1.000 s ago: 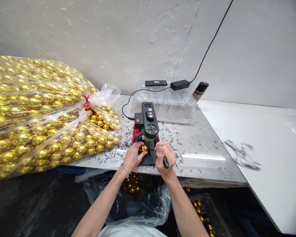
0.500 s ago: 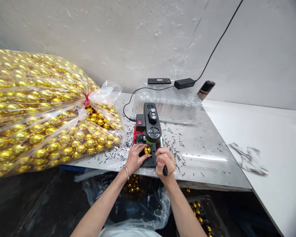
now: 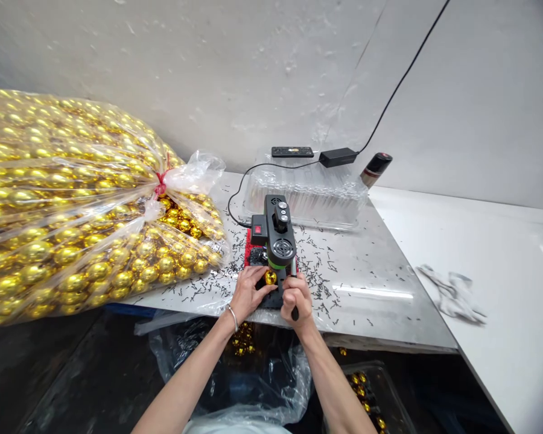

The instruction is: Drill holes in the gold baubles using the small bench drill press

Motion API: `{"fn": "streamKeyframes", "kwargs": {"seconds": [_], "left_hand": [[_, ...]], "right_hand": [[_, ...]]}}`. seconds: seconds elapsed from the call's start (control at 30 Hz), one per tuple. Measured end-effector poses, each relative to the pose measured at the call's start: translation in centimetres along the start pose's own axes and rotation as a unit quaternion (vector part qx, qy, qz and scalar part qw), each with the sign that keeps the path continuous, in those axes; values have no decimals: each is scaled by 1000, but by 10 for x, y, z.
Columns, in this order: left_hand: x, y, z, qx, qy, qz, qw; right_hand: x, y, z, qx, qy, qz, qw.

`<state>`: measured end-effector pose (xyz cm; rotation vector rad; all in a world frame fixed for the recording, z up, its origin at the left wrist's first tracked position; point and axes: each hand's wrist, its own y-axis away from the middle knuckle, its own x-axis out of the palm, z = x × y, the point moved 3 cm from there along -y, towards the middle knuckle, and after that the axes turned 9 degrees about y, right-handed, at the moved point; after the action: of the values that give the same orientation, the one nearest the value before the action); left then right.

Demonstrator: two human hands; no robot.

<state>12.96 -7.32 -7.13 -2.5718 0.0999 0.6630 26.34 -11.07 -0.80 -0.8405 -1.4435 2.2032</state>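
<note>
A gold ball (image 3: 270,276) is pinched between the thumb and fingers of my left hand (image 3: 247,290), at the base of a small black bench drill press (image 3: 280,232). The ball sits just under the green-ringed lower end of the machine's head. My right hand (image 3: 297,300) is wrapped round the press's lever handle (image 3: 294,313), whose black tip pokes out below the fist. The head hides the drill bit and whatever touches the top of the ball. Black shavings (image 3: 317,283) are scattered about the base.
A large clear bag (image 3: 72,205) of gold balls lies at left. Behind the press are clear plastic trays (image 3: 308,193), a power adapter (image 3: 338,157) and a spray can (image 3: 376,169). A glove (image 3: 452,294) lies right. Below the edge hangs an open plastic bag (image 3: 271,386).
My right hand and the lever handle have shifted slightly left. My left hand keeps the gold ball in about the same place. The whole view has moved a little.
</note>
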Motion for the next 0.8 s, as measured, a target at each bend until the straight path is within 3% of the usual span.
{"fn": "streamKeyframes", "kwargs": {"seconds": [0.23,0.43,0.53,0.63,0.73,0.8], "left_hand": [[-9,2,-13,16,10,-30,999],[-23,71,-48,98,-89,40,990],[-30,91,-52,124,-147,22,981],[-53,65,-40,97,-187,-64,975],[-87,6,-13,-14,-223,-141,965],[-103,-34,8,-98,-224,-130,961]], "right_hand": [[-16,-42,14,85,-49,-2,995],[-20,-48,19,76,-64,10,995],[-17,-43,17,75,-65,-1,995],[-16,-41,16,78,-63,-11,995],[-15,-41,17,71,-62,-10,995],[-15,-42,18,69,-64,-10,995]]}}
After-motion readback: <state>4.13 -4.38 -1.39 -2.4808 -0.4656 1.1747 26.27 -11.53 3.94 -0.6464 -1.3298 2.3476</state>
